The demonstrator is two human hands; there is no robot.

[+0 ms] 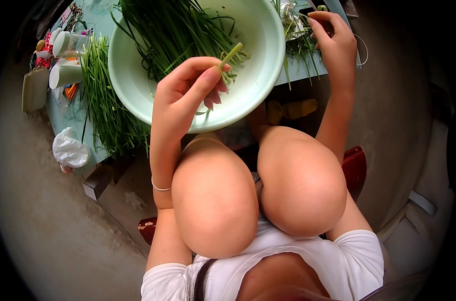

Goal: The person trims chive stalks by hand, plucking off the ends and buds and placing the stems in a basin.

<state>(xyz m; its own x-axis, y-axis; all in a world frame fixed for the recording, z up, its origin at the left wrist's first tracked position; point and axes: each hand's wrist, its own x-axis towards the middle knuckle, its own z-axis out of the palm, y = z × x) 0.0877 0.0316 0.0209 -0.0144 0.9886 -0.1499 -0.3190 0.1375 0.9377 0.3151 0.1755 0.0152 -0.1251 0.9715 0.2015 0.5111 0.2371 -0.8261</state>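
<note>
My left hand (185, 95) pinches a short, pale green stalk (231, 55) between thumb and fingertips, above the near part of a pale green basin (274, 70). Long dark green chives (170, 35) lie in a bundle in that basin, their pale ends toward its middle. To the right, my right hand (337, 42) is over the table edge with thumb and index fingertips close together. Whatever they may hold is too small to make out. Just left of it lies a heap of leafy green trimmings (299, 42).
More chives (100, 95) hang over the table's left edge. Beside them are a clear plastic cup (70, 44), a white cup (66, 73) and a crumpled white plastic bag (71, 149). Yellow footwear (299, 108) is on the floor under the table.
</note>
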